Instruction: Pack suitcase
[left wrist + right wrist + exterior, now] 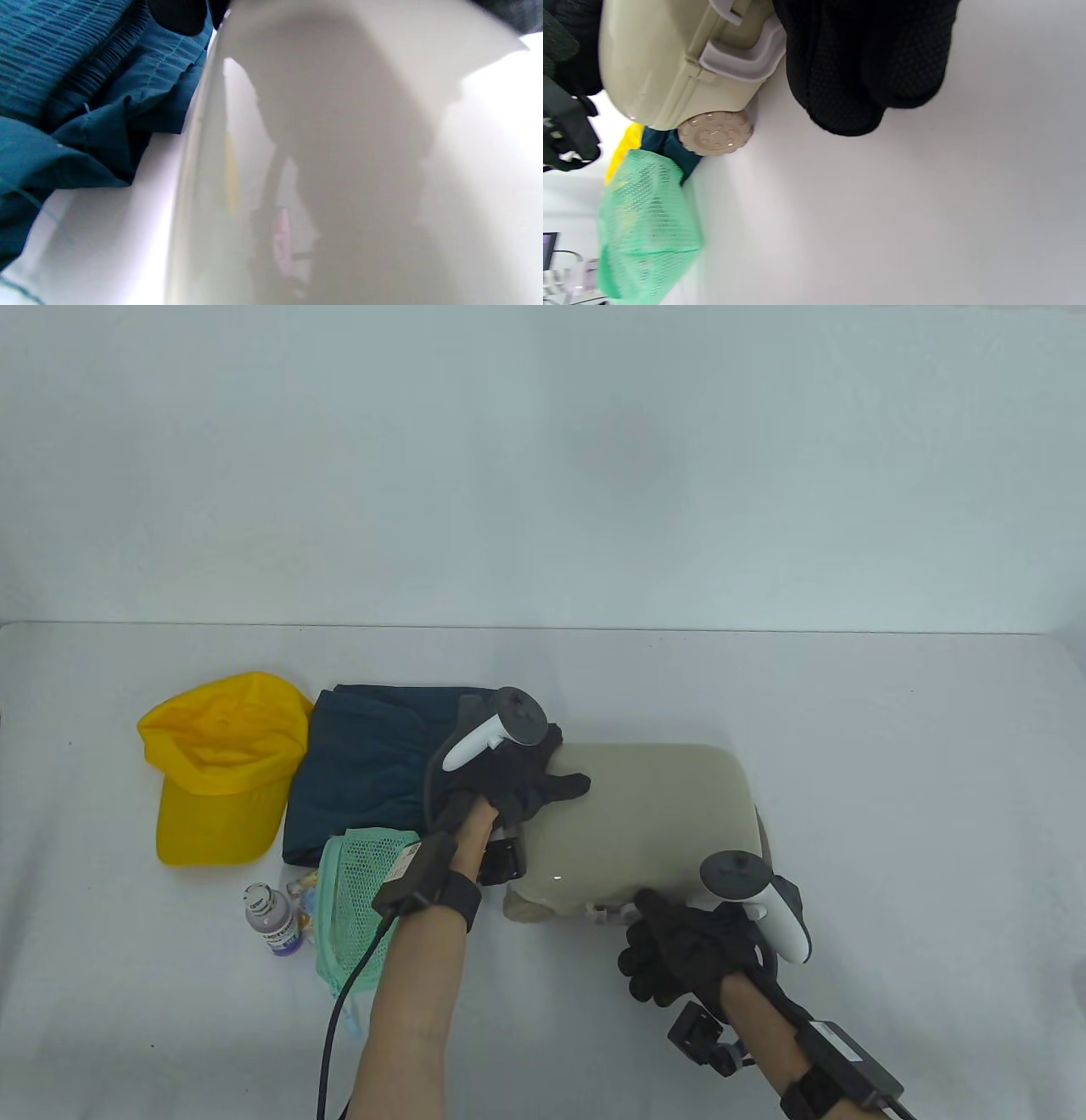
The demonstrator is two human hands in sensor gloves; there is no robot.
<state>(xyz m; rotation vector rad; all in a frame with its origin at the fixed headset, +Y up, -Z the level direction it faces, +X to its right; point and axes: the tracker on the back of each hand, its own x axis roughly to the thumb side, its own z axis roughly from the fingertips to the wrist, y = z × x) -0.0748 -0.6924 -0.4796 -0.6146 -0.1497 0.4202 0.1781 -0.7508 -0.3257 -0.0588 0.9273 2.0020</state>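
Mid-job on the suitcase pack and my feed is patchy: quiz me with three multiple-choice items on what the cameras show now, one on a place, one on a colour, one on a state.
1. Where does the cap lie?
A. On top of the suitcase
B. At the far left of the row, beside the folded garment
C. Under the mesh pouch

2. What colour is the mesh pouch?
A. Green
B. Red
C. Black

3. What state is the suitcase in?
A. Lying wide open
B. Closed
C. Standing upright on its wheels

Answers:
1 B: the yellow cap sits left of the dark teal folded garment on the table.
2 A: the mesh pouch is light green in the table and right wrist views.
3 B: the beige suitcase lies flat with its shell shut, the left hand resting on it and the right hand at its near edge.
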